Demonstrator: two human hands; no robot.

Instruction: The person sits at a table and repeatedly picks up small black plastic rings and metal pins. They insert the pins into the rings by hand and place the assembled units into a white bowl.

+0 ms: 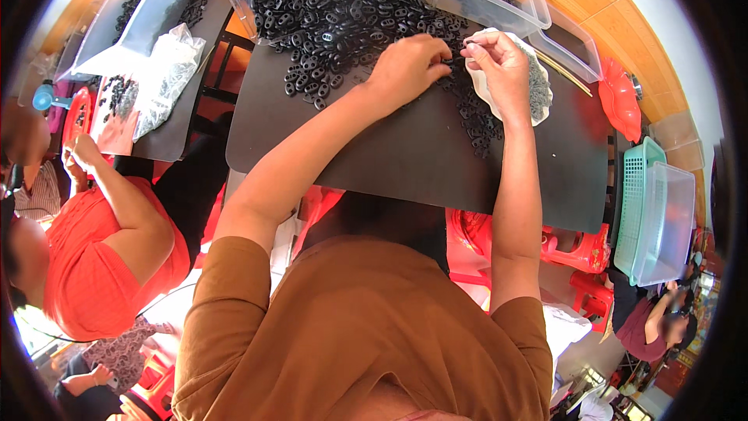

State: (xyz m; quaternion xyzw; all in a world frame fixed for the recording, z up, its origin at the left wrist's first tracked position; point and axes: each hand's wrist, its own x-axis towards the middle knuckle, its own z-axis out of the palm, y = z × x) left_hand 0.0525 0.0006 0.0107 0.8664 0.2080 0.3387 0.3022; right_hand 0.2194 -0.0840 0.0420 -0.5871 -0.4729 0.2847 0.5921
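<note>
My left hand [409, 70] is over the near edge of a big heap of small black plastic pieces with two holes [343, 4]. Its fingers are curled toward the thumb, and whatever is between them is hidden. My right hand [502, 70] is above a white scalloped dish [481, 87] that holds many tiny grey pieces [538, 92]. Its thumb and forefinger pinch something small and dark that I cannot make out. A looser strip of black pieces [477, 125] lies on the dark table [374, 144], left of my right forearm.
Clear plastic bins [499, 1] stand behind the heap. Two thin sticks [567, 72] and a red dish [620, 100] lie to the right, near a green basket [639, 195]. At left, a person in red [109, 249] works by another table holding a plastic bag [167, 78].
</note>
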